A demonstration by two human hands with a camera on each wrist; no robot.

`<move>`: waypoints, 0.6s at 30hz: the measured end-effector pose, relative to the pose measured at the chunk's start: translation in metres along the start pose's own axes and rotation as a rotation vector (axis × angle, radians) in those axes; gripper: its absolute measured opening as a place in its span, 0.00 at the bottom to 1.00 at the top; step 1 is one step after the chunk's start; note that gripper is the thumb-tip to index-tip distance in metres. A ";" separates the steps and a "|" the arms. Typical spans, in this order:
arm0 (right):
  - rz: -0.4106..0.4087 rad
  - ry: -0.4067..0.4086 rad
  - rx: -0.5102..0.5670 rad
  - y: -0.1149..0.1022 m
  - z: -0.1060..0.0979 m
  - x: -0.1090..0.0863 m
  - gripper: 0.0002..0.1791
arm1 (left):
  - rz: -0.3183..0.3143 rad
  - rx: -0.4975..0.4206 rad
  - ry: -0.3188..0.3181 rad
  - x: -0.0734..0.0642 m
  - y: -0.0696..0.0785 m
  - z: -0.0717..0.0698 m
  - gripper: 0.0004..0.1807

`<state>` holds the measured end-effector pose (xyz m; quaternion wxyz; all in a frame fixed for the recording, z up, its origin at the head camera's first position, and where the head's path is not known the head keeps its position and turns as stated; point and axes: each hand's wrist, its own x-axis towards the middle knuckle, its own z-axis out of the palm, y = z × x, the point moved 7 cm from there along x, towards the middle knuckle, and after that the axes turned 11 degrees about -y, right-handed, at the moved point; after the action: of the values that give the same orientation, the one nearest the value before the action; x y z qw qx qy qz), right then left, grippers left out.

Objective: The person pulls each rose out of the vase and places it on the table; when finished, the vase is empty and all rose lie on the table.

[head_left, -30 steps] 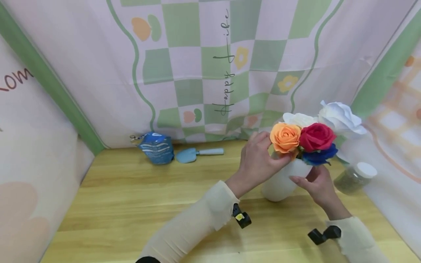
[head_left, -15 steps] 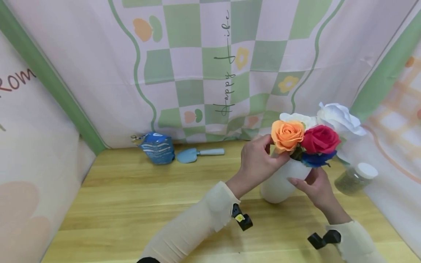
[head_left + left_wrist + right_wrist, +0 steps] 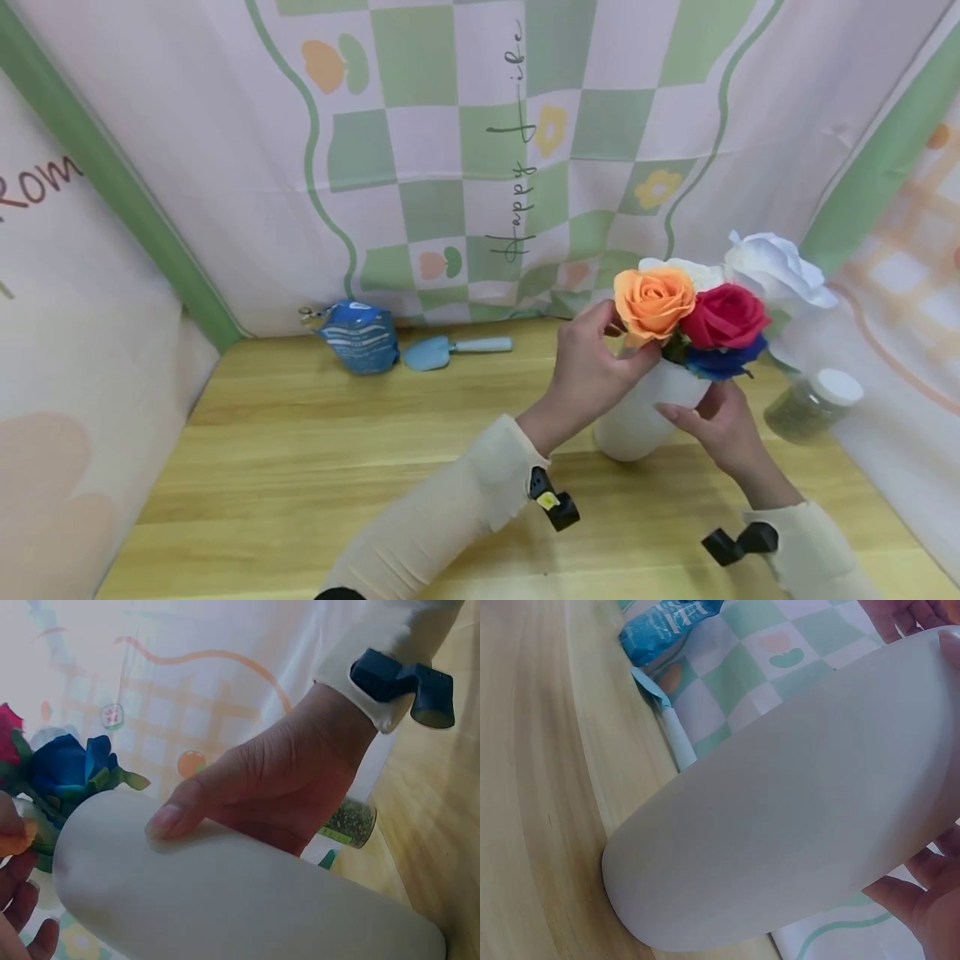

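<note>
A white vase (image 3: pixel 637 417) stands on the wooden table, holding artificial roses. My left hand (image 3: pixel 596 367) pinches the orange rose (image 3: pixel 654 304) just under its bloom, at the left of the vase's mouth; its stem is mostly hidden. The right hand (image 3: pixel 716 425) grips the vase near its rim, and its thumb (image 3: pixel 169 821) lies along the vase wall in the left wrist view. Beside the orange bloom are a red rose (image 3: pixel 726 317) and, lower down, a blue rose (image 3: pixel 723 360). Two white roses (image 3: pixel 776 268) show behind them.
A clear jar (image 3: pixel 806 408) with a white lid and green-brown contents stands right of the vase. Toward the back left are a blue bag (image 3: pixel 362 337) and a small light-blue trowel (image 3: pixel 431 354). Printed cloth (image 3: pixel 420 142) hangs behind the table (image 3: pixel 300 483).
The orange rose has risen slightly in my left fingers. The red rose has shifted a little right and then partly back. My right hand keeps its grip on the vase.
</note>
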<state>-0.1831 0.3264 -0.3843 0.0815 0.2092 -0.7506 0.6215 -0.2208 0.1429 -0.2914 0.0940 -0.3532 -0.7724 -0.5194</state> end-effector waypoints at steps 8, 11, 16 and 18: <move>0.000 -0.012 -0.022 0.000 0.000 0.000 0.43 | -0.025 -0.273 0.001 -0.003 -0.003 -0.001 0.26; -0.004 -0.019 -0.021 0.000 0.000 -0.001 0.43 | -0.031 -0.412 0.001 -0.004 -0.004 -0.001 0.28; -0.031 -0.020 -0.009 0.002 -0.001 0.000 0.43 | -0.009 -0.559 0.031 -0.007 -0.002 -0.005 0.29; -0.036 -0.017 -0.001 0.002 -0.001 0.001 0.43 | 0.004 -0.581 0.043 -0.008 0.000 -0.007 0.28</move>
<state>-0.1846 0.3280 -0.3855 0.0863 0.2280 -0.7475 0.6179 -0.2165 0.1329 -0.2929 0.0062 -0.3559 -0.5884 -0.7260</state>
